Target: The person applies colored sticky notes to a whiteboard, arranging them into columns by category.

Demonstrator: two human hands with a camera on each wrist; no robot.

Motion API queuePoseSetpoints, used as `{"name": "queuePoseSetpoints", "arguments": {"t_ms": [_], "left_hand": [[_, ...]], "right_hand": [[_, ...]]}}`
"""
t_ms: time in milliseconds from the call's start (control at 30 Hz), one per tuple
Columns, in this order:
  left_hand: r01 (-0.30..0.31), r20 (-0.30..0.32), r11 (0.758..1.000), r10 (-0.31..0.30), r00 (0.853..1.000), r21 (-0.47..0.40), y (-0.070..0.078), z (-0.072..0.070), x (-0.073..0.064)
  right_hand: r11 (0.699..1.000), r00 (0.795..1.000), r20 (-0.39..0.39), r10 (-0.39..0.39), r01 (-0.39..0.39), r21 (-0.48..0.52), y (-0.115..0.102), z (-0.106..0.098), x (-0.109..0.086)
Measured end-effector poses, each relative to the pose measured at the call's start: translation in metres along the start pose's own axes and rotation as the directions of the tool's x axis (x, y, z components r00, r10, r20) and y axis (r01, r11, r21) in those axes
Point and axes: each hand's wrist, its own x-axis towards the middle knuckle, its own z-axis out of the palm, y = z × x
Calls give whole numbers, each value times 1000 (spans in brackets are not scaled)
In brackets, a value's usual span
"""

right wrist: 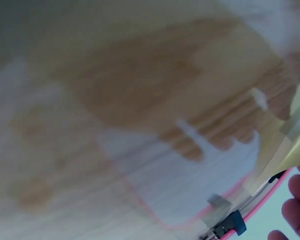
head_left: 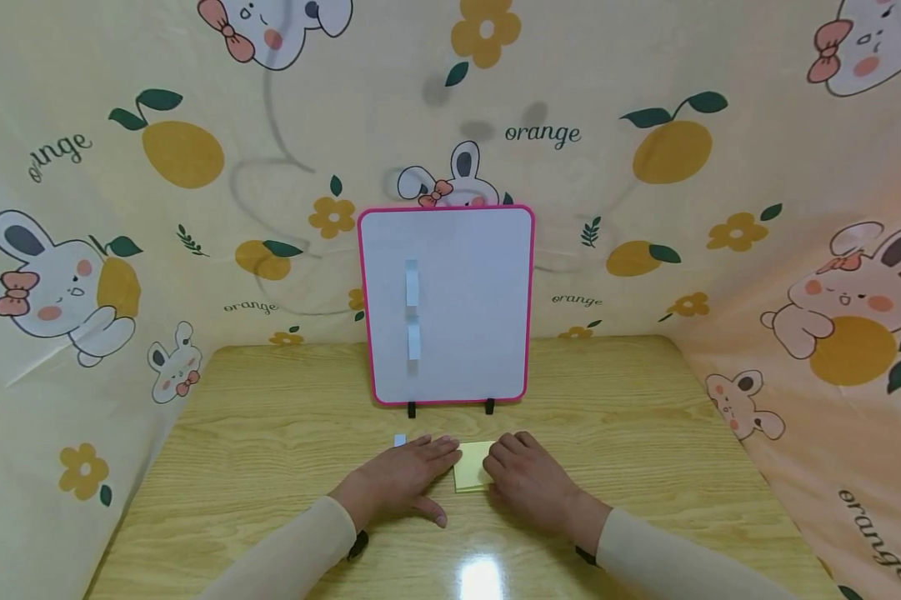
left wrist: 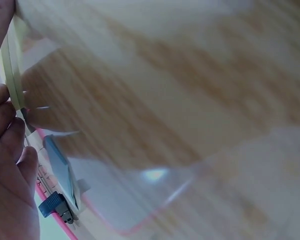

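Note:
A pad of yellow sticky notes [head_left: 473,467] lies on the table between the two hands. My left hand [head_left: 412,471] rests flat at its left edge, fingers straight and thumb spread apart. At the right edge my right hand [head_left: 533,483], its fingers curled, pinches the top yellow sticky note. In the right wrist view that note's free edge [right wrist: 296,154] bends up from the pad beside the fingers. Partly hidden behind the left hand is a light-blue sticky pad [head_left: 400,440], which shows more fully in the left wrist view.
Behind the hands a white board [head_left: 473,308] with a pink rim stands on black feet [head_left: 412,409]. Two light-blue paper strips [head_left: 412,285] stick to its left side, one above the other. A patterned cloth [head_left: 593,167] encloses the back and sides of the wooden table [head_left: 270,450].

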Motion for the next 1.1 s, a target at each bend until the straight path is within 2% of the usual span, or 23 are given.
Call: {"name": "queuePoseSetpoints", "arguments": {"t_ms": [300, 767, 933, 1100], "left_hand": [[17, 15, 999, -17, 1000, -35, 1, -2, 0], [20, 7, 998, -19, 1000, -55, 0, 0, 1], [24, 8, 999, -24, 1000, -24, 0, 1, 2], [5, -9, 999, -4, 1000, 47, 1, 1, 1]], "right_hand": [[992, 994, -111, 24, -10, 127, 3, 7, 1], [996, 988, -155, 6, 7, 87, 6, 11, 2], [996, 987, -163, 4, 10, 84, 7, 11, 2], [997, 987, -160, 6, 7, 82, 7, 11, 2]]}}
